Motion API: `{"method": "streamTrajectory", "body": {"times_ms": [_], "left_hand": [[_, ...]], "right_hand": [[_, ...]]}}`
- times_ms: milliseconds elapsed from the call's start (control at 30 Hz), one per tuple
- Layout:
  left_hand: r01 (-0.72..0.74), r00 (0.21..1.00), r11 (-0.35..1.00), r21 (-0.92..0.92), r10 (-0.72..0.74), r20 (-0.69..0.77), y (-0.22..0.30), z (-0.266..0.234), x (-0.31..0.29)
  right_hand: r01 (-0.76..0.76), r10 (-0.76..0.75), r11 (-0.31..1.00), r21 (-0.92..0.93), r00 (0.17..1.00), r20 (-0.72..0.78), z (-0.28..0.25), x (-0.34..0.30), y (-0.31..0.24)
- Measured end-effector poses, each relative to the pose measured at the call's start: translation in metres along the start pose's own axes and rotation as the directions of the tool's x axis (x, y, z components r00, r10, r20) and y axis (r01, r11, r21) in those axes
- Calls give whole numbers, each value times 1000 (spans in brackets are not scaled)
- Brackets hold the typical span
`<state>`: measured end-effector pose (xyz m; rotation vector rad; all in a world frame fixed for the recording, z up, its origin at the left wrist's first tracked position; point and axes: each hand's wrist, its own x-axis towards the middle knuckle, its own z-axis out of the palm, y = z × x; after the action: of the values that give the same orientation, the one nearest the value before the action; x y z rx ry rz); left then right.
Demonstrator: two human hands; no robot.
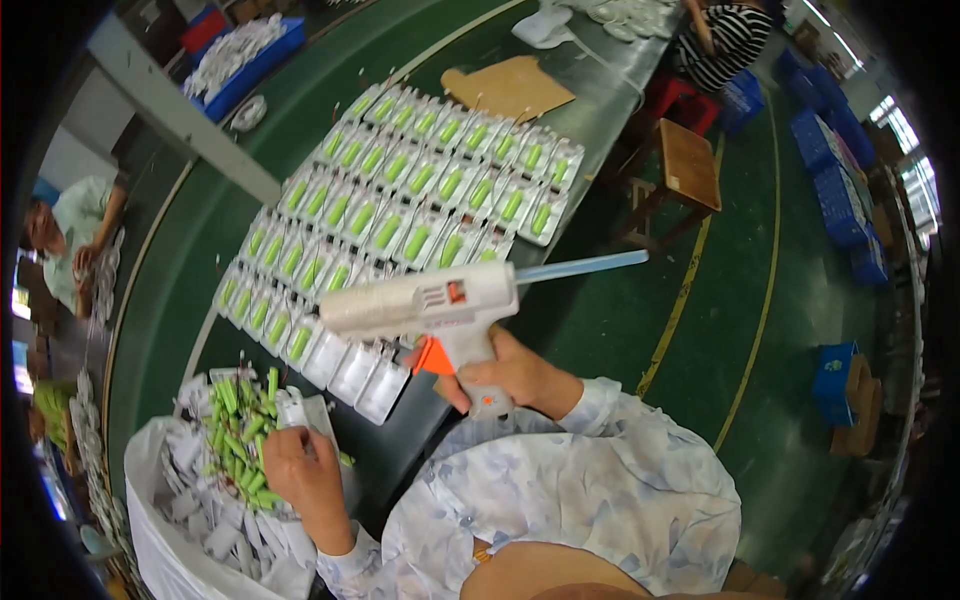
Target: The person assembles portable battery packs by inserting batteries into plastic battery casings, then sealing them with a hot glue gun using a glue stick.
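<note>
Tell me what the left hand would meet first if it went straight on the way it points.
Probably the loose heap of small, bright-green cylinders just beyond the left hand's knuckles, though the height difference between them is unclear from this view.

Landmark: glue gun | right: open space above floor | far right: 1 wooden stool | far side: trays crowd table | far left: grey post | near left: left hand, battery heap block
</note>
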<state>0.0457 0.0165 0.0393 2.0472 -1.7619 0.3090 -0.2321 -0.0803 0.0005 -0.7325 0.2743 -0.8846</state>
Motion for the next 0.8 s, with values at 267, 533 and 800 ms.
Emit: {"method": "streamTrajectory", "body": {"times_ms": [267,533,800], "left_hand": [[-417,832,745,-520,544,111,62,28,-1],[-406,871,805,-433,484,83,64,53,-7],[-327,928,798,-506,372,-13,43,34,-4]], "right_hand": [[23,-51,978,-209,990,-129,-7,2,-25],[-26,14,991,-133,995,-95,0,-2,-15],[-98,97,993,-60,995,-34,3,2,-19]]}}
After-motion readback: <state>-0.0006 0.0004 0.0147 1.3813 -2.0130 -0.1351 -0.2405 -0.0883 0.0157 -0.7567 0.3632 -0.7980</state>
